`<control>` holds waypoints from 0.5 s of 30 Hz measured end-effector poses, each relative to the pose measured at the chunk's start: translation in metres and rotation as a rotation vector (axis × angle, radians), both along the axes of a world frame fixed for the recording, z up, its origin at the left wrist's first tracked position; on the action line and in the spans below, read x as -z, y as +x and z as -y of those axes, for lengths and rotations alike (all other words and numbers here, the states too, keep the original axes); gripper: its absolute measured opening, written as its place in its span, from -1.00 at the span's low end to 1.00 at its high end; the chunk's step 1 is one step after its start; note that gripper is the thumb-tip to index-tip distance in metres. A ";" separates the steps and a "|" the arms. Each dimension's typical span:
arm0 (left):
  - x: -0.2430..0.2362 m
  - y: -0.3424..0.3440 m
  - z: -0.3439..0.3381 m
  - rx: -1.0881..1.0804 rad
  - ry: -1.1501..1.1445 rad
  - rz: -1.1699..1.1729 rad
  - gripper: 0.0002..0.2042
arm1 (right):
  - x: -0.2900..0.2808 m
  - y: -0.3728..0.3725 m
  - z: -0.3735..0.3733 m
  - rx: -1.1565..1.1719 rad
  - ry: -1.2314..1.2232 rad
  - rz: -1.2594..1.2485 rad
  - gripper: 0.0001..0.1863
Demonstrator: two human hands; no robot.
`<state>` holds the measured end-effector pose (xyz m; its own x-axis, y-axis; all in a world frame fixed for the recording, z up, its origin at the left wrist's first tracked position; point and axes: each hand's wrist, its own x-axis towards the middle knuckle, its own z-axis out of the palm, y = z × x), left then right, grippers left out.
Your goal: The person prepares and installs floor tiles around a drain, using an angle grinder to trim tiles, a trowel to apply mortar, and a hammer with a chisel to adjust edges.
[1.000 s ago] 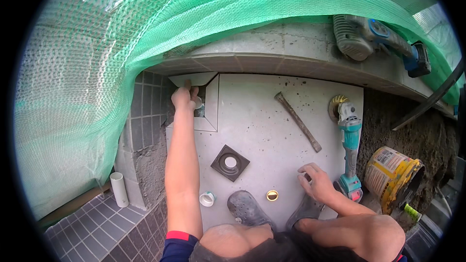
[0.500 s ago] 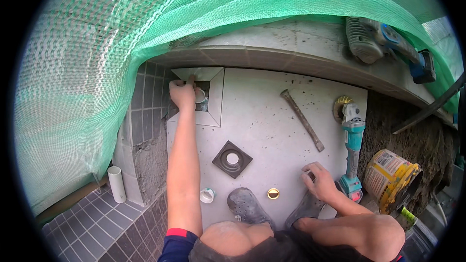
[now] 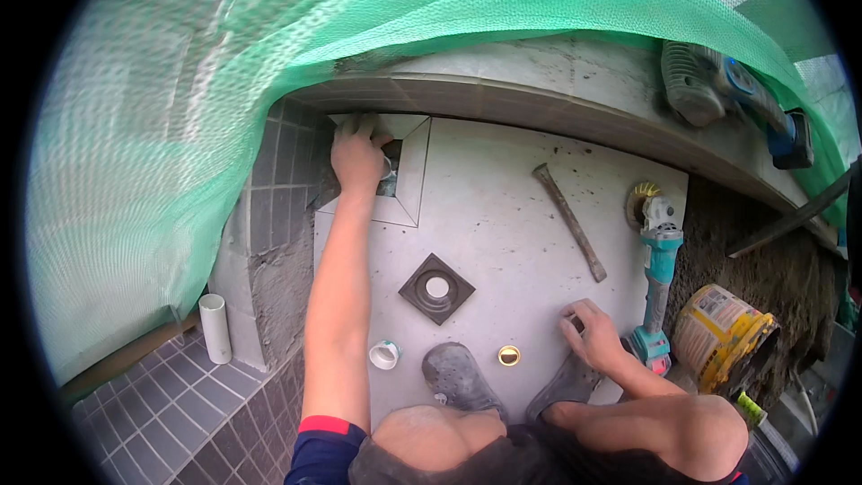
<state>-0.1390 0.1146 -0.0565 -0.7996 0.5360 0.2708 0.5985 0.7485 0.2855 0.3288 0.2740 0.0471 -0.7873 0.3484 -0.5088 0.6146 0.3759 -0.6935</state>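
At your eleven o'clock, the left hand [image 3: 357, 157] now spreads unclenched over the tile strip [image 3: 404, 124], seemingly pressing; the right hand's [image 3: 591, 334] grip stays unclear.

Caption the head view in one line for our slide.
Left hand at a tile-framed floor opening; square drain fitting and angle grinder lie nearby.

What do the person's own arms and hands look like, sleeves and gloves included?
The left arm wears a short navy sleeve with a bright red edge. The left hand and right hand are both ungloved, with no watch visible. The right sleeve can't be made out clearly.
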 end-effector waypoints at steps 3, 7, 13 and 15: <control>-0.022 -0.003 0.002 -0.030 0.014 0.134 -0.61 | 0.002 -0.004 0.001 -0.020 -0.016 -0.011 -0.79; -0.043 0.013 0.051 -0.065 0.337 0.172 -0.65 | 0.000 -0.001 -0.003 0.005 -0.029 -0.030 -0.78; -0.052 0.147 0.188 -0.417 0.218 0.430 -0.56 | 0.003 0.012 -0.007 0.079 -0.048 0.039 -0.79; -0.060 0.197 0.190 -0.368 -0.006 0.342 -0.49 | 0.006 0.013 -0.007 0.036 -0.023 0.030 -0.79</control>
